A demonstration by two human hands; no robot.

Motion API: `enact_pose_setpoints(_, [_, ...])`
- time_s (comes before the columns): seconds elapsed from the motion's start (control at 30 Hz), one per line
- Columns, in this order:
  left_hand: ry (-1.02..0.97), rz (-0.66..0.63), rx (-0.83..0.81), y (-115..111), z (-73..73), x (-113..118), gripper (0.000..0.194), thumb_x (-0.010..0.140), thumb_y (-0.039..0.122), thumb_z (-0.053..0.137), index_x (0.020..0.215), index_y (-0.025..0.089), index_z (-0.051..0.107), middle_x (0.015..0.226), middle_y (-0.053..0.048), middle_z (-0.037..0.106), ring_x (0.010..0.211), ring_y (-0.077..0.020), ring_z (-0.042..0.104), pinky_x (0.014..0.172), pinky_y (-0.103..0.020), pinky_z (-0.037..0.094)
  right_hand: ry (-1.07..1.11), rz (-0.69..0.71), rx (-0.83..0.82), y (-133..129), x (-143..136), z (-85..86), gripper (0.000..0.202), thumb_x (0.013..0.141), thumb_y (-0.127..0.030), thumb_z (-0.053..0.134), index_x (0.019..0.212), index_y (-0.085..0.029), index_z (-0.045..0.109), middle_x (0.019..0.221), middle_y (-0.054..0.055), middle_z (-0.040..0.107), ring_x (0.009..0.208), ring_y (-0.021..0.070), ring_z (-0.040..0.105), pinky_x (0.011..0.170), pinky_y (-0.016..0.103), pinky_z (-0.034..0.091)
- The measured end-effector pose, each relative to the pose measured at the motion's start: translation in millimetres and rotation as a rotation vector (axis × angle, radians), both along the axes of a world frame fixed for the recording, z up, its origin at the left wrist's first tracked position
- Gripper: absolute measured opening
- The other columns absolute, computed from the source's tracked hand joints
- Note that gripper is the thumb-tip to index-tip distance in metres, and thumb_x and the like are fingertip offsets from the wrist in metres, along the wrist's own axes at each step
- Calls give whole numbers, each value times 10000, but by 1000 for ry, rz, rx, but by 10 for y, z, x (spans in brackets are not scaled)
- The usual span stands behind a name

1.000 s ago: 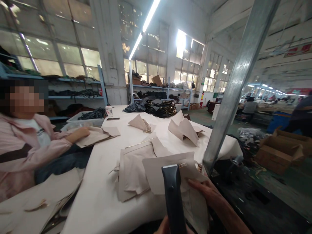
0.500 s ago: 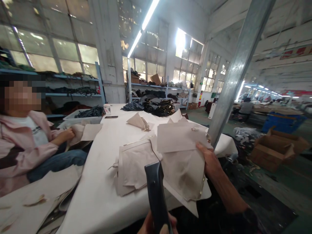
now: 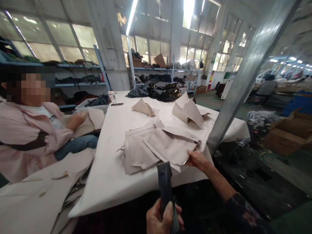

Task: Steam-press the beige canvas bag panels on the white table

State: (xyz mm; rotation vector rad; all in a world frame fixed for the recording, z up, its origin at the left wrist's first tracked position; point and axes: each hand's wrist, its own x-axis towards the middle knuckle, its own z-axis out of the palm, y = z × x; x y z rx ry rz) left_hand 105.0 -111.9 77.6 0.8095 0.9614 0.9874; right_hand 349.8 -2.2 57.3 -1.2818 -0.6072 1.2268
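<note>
Two hands are busy here. Your left hand (image 3: 163, 219), at the near edge of the view, is clenched round a dark handheld tool (image 3: 165, 188), fingers wrapped about its lower end while the blunt top stands upright above the near edge of the surface (image 3: 109, 169). Your right hand (image 3: 198, 160) reaches out to the right, fingers pinching the near right corner of a beige cloth piece (image 3: 170, 146) that lies flat on the white cover. That piece rests on top of a small stack of similar beige pieces (image 3: 136, 152) just to its left, overlapping them.

Judging by how things lie, the work is only partly through: one piece sits on the near stack, while two more folded pieces, one (image 3: 143, 108) at the middle and one (image 3: 188, 112) farther right, wait untouched at the far side, beyond them a heap of dark goods (image 3: 162, 91). What the tool does to the cloth cannot be told from here; possibly it is a trimmer, but its working end is not clear.

On the left a seated person in a pink jacket (image 3: 26, 136) has a hand (image 3: 75, 121) on another beige piece. A slanted metal post (image 3: 246, 74) rises at the right edge of the surface.
</note>
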Motion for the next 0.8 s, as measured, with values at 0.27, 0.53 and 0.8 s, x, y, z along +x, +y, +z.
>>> enact_pose_setpoints(0.27, [83, -95, -61, -12, -103, 299, 552, 617, 660, 654, 590, 109, 624, 393, -51, 592, 305, -111, 507, 348, -195, 410, 191, 136, 65, -47, -270, -183, 250, 641, -322, 781, 668, -98, 673, 665, 109, 732, 608, 202, 699, 592, 277, 572])
enact_pose_setpoints(0.53, [220, -12, -10, 356, 71, 383, 462, 689, 552, 659, 664, 92, 633, 460, -49, 617, 375, -117, 543, 409, -206, 457, 277, -44, 174, -33, -472, -344, 280, 598, -377, 808, 644, -127, 691, 670, 73, 744, 607, 187, 690, 585, 267, 565])
enact_pose_setpoints(0.8, [220, 79, -10, 495, 121, 426, 496, 723, 568, 619, 684, 75, 648, 477, -51, 623, 375, -118, 548, 403, -203, 442, 364, -183, 177, 35, -603, -390, 309, 518, -348, 849, 534, -137, 624, 605, 44, 719, 544, 168, 664, 543, 270, 570])
